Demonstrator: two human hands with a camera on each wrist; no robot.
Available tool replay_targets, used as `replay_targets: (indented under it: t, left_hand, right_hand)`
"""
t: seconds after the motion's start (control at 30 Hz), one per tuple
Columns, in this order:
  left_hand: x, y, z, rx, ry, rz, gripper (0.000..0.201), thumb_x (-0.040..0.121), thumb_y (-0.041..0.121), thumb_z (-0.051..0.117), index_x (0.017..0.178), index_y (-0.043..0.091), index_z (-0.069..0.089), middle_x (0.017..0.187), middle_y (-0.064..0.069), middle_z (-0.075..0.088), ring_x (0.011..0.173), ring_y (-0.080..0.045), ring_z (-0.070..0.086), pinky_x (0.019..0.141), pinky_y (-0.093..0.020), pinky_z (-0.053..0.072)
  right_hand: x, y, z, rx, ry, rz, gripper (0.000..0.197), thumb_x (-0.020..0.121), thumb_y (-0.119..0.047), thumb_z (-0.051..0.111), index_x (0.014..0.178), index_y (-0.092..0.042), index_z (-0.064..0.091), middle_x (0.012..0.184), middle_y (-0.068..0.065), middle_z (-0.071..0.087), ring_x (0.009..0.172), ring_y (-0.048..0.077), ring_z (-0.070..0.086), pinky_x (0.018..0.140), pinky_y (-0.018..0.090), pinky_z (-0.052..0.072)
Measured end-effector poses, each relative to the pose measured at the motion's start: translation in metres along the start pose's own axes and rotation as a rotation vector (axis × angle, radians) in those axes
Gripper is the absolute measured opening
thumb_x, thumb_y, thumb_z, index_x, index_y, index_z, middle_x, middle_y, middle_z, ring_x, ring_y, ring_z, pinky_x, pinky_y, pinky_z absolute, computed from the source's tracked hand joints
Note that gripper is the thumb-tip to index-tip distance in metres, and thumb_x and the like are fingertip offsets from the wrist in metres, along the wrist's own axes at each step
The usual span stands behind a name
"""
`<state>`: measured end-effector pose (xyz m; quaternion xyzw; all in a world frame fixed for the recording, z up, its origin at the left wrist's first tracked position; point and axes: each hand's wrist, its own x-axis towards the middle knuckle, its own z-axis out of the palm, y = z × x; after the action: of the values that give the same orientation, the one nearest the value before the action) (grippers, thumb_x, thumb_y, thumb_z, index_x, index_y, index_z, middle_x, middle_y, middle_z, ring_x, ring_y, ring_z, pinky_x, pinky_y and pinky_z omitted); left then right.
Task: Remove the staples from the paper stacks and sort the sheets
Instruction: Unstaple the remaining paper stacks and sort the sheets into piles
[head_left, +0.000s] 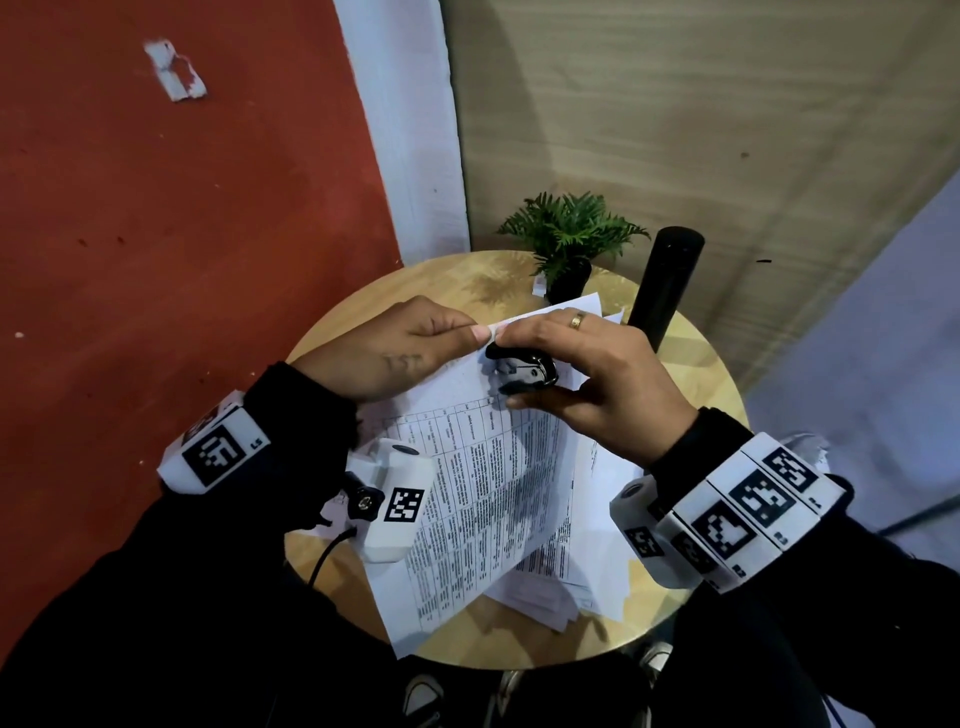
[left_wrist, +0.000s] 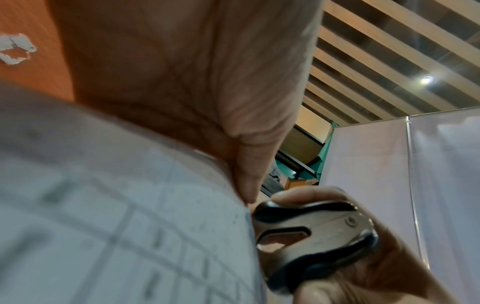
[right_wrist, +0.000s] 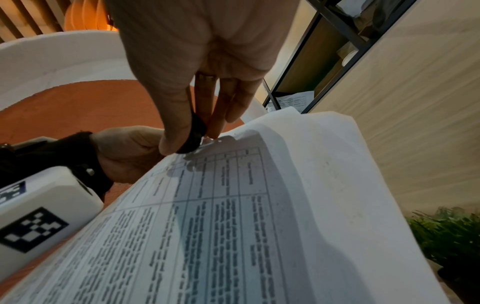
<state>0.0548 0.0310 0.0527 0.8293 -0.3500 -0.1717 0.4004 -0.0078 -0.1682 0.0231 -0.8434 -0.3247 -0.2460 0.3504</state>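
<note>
Two hands are working one stapled stack (head_left: 483, 483): left hand (head_left: 384, 353) pinching its twelve-o'clock corner, right hand (head_left: 587, 374) squeezing the staple remover (head_left: 522, 368) there; loose sheets (head_left: 587, 551) are waiting unsorted at five o'clock.

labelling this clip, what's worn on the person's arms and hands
Both arms are in black sleeves. Each wrist carries a white band of black-and-white square markers and a white camera box; a black cable leaves the left box. The right hand wears a gold ring.
</note>
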Motion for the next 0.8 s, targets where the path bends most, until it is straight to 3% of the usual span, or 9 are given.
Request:
replay_targets:
  t: [0.27,0.4,0.47,0.53,0.6,0.7,0.73,0.8]
  left_hand:
    - [0.0,0.002,0.002,-0.016,0.004,-0.033,0.073,0.079,0.058,0.046,0.088,-0.013,0.056,0.074,-0.01,0.048,0.071,-0.02,0.041,0.069,-0.035,0.034]
    - [0.0,0.003,0.002,-0.028,-0.011,-0.039,0.073,0.08,0.058,0.047,0.091,-0.014,0.057,0.078,-0.019,0.053,0.076,-0.023,0.044,0.072,-0.051,0.042]
    - [-0.001,0.007,0.003,-0.033,-0.008,-0.039,0.068,0.08,0.056,0.047,0.091,-0.01,0.061,0.078,-0.02,0.054,0.076,-0.023,0.045,0.073,-0.051,0.042]
    - [-0.002,0.01,0.002,-0.046,0.003,-0.032,0.063,0.083,0.053,0.047,0.093,-0.008,0.062,0.082,-0.031,0.059,0.077,-0.023,0.047,0.076,-0.053,0.043]
    - [-0.002,0.011,0.001,-0.057,0.023,-0.017,0.06,0.087,0.046,0.046,0.091,-0.012,0.06,0.075,-0.03,0.056,0.073,-0.024,0.045,0.067,-0.048,0.04]
    - [-0.003,0.012,0.0,-0.066,0.033,-0.02,0.053,0.089,0.037,0.046,0.081,-0.015,0.055,0.068,-0.013,0.045,0.065,-0.022,0.038,0.062,-0.032,0.032]
    - [-0.004,0.012,0.001,-0.072,0.029,-0.027,0.053,0.089,0.037,0.046,0.081,-0.015,0.055,0.07,-0.012,0.047,0.067,-0.021,0.04,0.064,-0.031,0.033]
    - [-0.004,0.011,0.003,-0.067,0.034,-0.036,0.053,0.089,0.038,0.046,0.083,-0.013,0.057,0.074,-0.013,0.051,0.07,-0.021,0.044,0.068,-0.032,0.036]
  right_hand:
    - [0.002,-0.002,0.001,-0.108,0.013,-0.023,0.03,0.073,-0.022,0.077,0.097,-0.006,0.07,0.088,0.004,0.068,0.079,0.024,0.062,0.068,0.038,0.048]
    - [0.003,-0.003,0.002,-0.139,0.042,-0.033,0.026,0.073,-0.021,0.078,0.093,-0.006,0.07,0.082,0.004,0.067,0.073,0.027,0.062,0.064,0.037,0.048]
    - [0.004,-0.004,0.001,-0.167,0.044,-0.06,0.025,0.073,-0.021,0.077,0.091,-0.004,0.07,0.078,0.006,0.066,0.069,0.027,0.061,0.061,0.036,0.047]
    - [0.008,-0.003,-0.002,-0.197,0.02,-0.085,0.026,0.073,-0.02,0.077,0.092,-0.005,0.07,0.08,0.006,0.067,0.07,0.027,0.062,0.061,0.036,0.048]
    - [0.011,-0.001,-0.007,-0.154,-0.003,-0.081,0.029,0.075,-0.019,0.076,0.099,-0.005,0.068,0.09,0.007,0.067,0.08,0.027,0.063,0.068,0.038,0.051]
    - [0.003,0.0,-0.011,0.059,0.054,0.044,0.037,0.077,-0.024,0.073,0.108,-0.007,0.061,0.102,0.006,0.062,0.094,0.019,0.06,0.083,0.03,0.05]
    - [-0.001,0.0,-0.01,0.164,0.114,0.14,0.038,0.075,-0.025,0.074,0.108,-0.015,0.058,0.102,0.002,0.061,0.094,0.016,0.06,0.083,0.029,0.05]
    - [-0.011,-0.005,-0.007,0.432,0.248,0.36,0.035,0.068,-0.025,0.071,0.099,-0.028,0.054,0.092,-0.009,0.062,0.083,0.011,0.062,0.07,0.028,0.051]
